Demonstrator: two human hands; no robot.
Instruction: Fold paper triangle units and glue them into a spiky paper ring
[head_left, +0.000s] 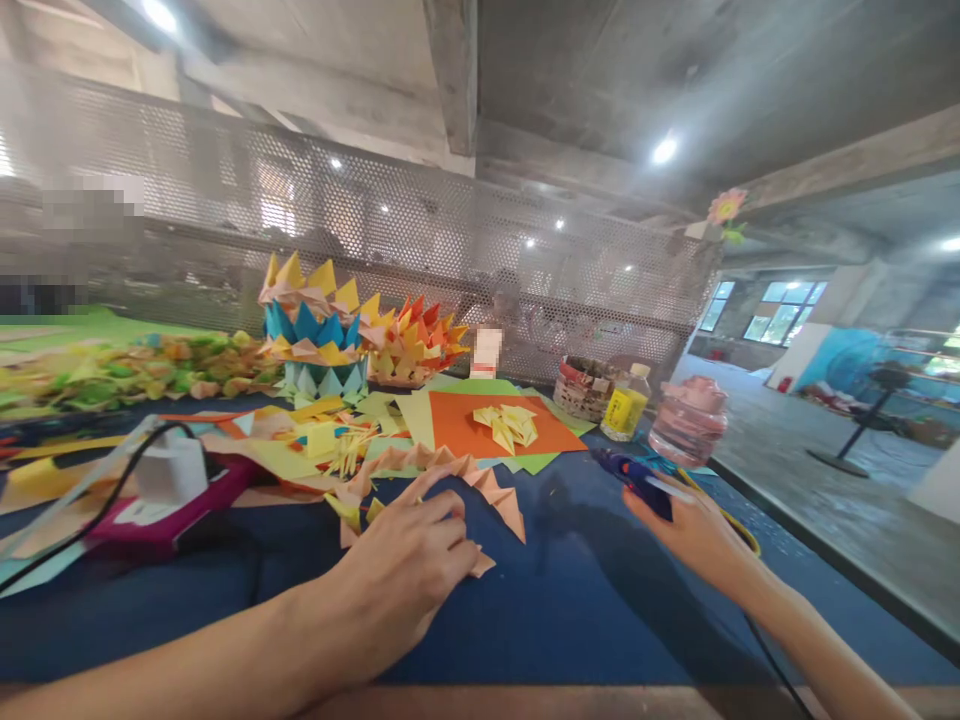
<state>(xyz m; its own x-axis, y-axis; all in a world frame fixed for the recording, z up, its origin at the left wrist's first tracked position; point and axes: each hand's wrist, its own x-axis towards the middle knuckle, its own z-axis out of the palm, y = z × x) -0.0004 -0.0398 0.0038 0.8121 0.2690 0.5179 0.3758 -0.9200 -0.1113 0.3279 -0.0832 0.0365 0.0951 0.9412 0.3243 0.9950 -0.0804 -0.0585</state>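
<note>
My left hand rests on the blue table, fingers curled over a curved chain of peach folded-paper triangles. My right hand is closed round a blue glue gun with a yellow and black cord, its nozzle pointing left over the table. An orange sheet farther back carries a small pile of yellow folded pieces.
Two spiky paper models stand at the back, one blue and yellow, one orange. A white plug in a pink power strip lies left. A woven basket, a yellow-labelled bottle and a pink jar stand right, near the table edge.
</note>
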